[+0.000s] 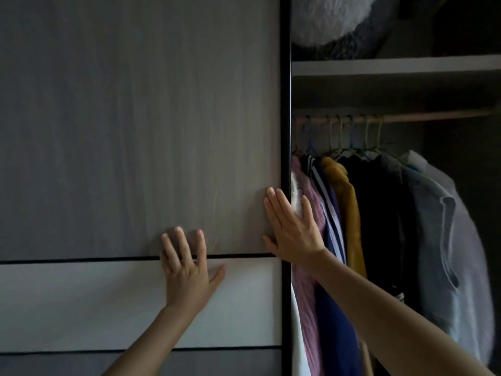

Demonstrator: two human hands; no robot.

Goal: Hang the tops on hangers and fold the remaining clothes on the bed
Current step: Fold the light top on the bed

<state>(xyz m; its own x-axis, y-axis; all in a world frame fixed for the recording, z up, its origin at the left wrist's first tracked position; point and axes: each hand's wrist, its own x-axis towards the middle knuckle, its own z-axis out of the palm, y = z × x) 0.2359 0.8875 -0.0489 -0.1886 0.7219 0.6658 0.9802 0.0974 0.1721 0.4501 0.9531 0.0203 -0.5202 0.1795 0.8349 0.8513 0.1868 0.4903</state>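
A wardrobe faces the head camera, and its grey sliding door (135, 131) fills the left of the frame, with a paler band (81, 302) across the lower part. The left hand (187, 270) lies flat on the door, fingers straight and spread, holding nothing; its fingertips reach above the dark seam at the top of the band and its palm rests on the band. The right hand (292, 232) is also flat and empty, fingers pointing up. It straddles the door's black edge (285, 104), with the thumb on the door panel and the outer fingers over the clothes just past the edge. Right of the door, the tops (379, 240) hang close together on hangers (352, 139) from a rail (420, 118) — a pink knit (306, 267) nearest the door, then a navy striped top (332, 294), a mustard top (347, 207), a black garment (385, 191) and, farthest from the door, a pale blue shirt (447, 253). Above the rail, a shelf (393, 67) carries a fluffy grey-and-white thing (339, 20), cut off by the frame.
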